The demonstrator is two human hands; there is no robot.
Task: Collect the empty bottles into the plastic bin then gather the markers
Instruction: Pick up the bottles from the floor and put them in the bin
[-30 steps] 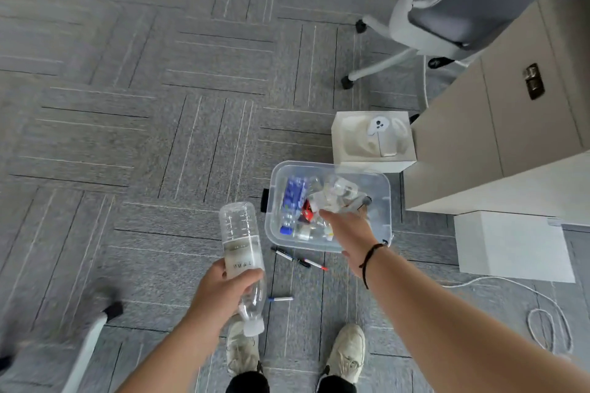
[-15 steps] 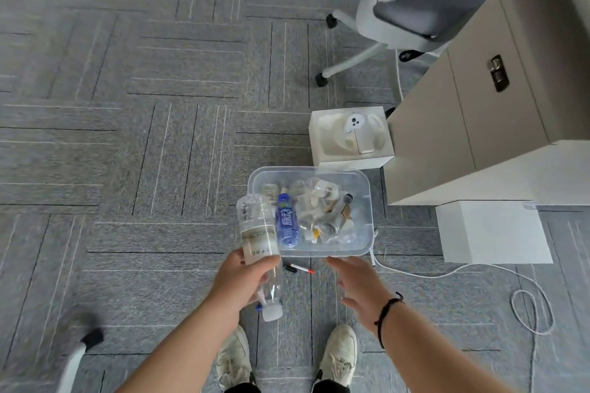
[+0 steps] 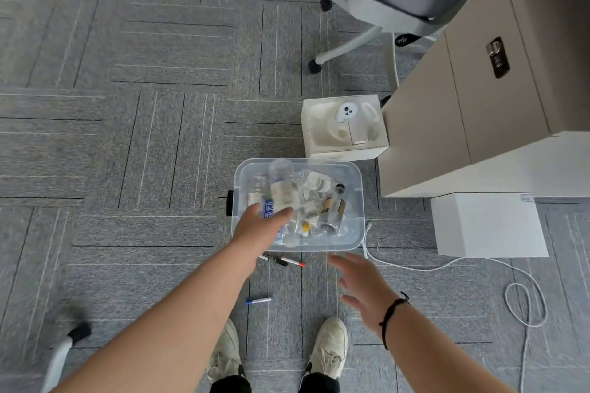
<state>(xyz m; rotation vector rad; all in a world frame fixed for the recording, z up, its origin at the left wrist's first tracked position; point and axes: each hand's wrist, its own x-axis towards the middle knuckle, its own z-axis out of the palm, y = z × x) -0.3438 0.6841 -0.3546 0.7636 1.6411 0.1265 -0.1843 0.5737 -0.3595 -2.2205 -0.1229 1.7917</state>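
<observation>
Bin [image 3: 357, 234], clear plastic, sits on the grey carpet just ahead of my feet, packed w/ empty bottles. Tallest one, a clear bottle [image 3: 282, 191] w/ a pale label, lies on top of the pile toward the left side, base pointing away from me. Next to it a blue-label bottle [image 3: 269, 210], partly under my fingers. On the right side of the bin, a brown-label bottle w/ dark cap [image 3: 332, 209], tilted.

My left hand [image 3: 260, 226] reaches over the near-left corner of the bin, fingers straight and loose, holding nothing; fingertips are over the blue label, can't tell if they touch it. My right hand [image 3: 362, 287] hangs above the floor just short of the bin's near-right corner, fingers spread wide, empty, black cord on the wrist.

Markers on the carpet btwn bin and shoes: a black marker [image 3: 275, 260] and a red-tipped marker [image 3: 292, 262], lying close together just beside the bin's near wall, partly behind my left forearm. A blue marker [image 3: 259, 300] lies apart from them, nearer my left shoe.

White box [image 3: 344, 128] behind the bin, white cable [image 3: 447, 265] trailing off to the right.
</observation>
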